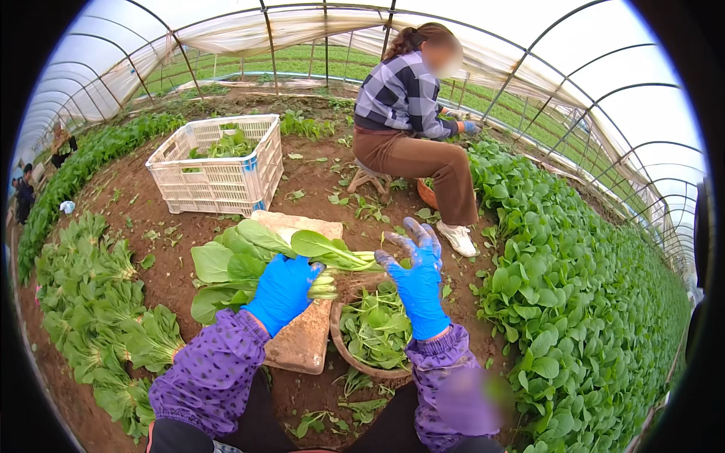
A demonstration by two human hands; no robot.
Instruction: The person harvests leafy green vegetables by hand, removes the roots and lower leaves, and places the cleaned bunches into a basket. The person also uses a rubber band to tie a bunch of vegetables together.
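In a blue glove, my left hand (286, 291) is closed around a bunch of leafy greens (232, 263), its leaves pointing left and its pale stems to the right. My right hand (416, 272), gloved in blue with soiled fingertips, is raised with its fingers spread, beside the stem ends of the upper greens; whether the thumb touches them I cannot tell. Beneath the bunch lies a pale, worn slab (294, 345). A round basket (340, 340) holding loose green leaves (376, 325) stands below and left of my right hand.
A white plastic crate (209, 184) with greens stands beyond the slab. A co-worker (402, 107) sits on a small stool (371, 178), near a reddish basket (426, 193). Tied bunches of greens (107, 340) lie at left. A dense bed of leafy plants (561, 317) fills the right side.
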